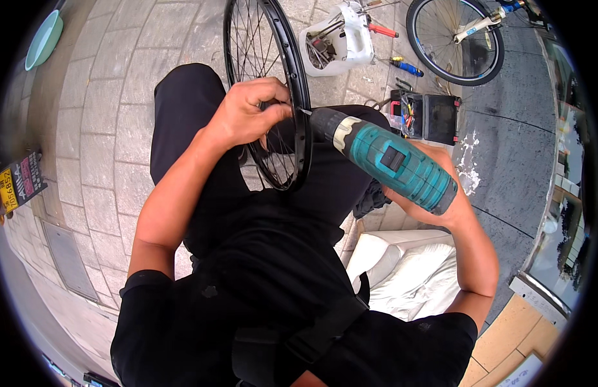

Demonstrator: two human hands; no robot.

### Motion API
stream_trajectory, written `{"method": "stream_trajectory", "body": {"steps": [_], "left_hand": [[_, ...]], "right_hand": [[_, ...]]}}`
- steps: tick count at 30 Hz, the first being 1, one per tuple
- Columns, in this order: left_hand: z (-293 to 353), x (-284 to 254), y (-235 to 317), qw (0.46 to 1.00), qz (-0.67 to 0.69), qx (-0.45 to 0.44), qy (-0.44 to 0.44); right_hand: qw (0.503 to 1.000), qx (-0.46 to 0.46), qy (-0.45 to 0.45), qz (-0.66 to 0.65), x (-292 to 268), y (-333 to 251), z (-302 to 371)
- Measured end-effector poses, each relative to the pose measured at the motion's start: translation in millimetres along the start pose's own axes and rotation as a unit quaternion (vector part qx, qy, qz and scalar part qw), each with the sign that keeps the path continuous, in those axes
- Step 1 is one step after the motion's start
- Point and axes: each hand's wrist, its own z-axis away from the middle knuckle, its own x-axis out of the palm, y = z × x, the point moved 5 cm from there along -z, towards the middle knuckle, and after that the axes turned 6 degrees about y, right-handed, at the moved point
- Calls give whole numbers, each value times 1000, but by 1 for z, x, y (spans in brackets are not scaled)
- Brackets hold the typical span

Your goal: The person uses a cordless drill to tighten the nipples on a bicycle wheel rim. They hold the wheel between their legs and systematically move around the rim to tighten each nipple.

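A black bicycle wheel [303, 138] without a tyre stands upright between my knees, its spokes running toward the hub. My left hand [250, 111] is closed on the wheel, thumb and fingers pressed against the inner side of the rim among the spokes. Exactly which part the fingertips pinch is hidden. A teal and black cordless drill [392, 158] is in my right hand [446, 166], which wraps its handle from below; the body covers most of the fingers. The drill points left, with its thin bit [304, 111] at the rim's outer face, opposite my left thumb.
Beyond the wheel stands a cut white plastic container [337, 68] of metal parts, with a red-handled tool [384, 31]. A blue screwdriver [408, 68], an open black toolbox [434, 116] and another bicycle wheel [428, 45] lie farther right. White padded seating [408, 271] is beside my right hip.
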Motion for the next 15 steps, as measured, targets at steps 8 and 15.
{"method": "stream_trajectory", "body": {"steps": [8,15], "left_hand": [[0,4,-2,997,51,-52,1],[-2,4,-2,1000,14,-18,-1]], "right_hand": [[979,171,28,-106,24,2,9],[926,291,7,-240,25,-14,5]]}}
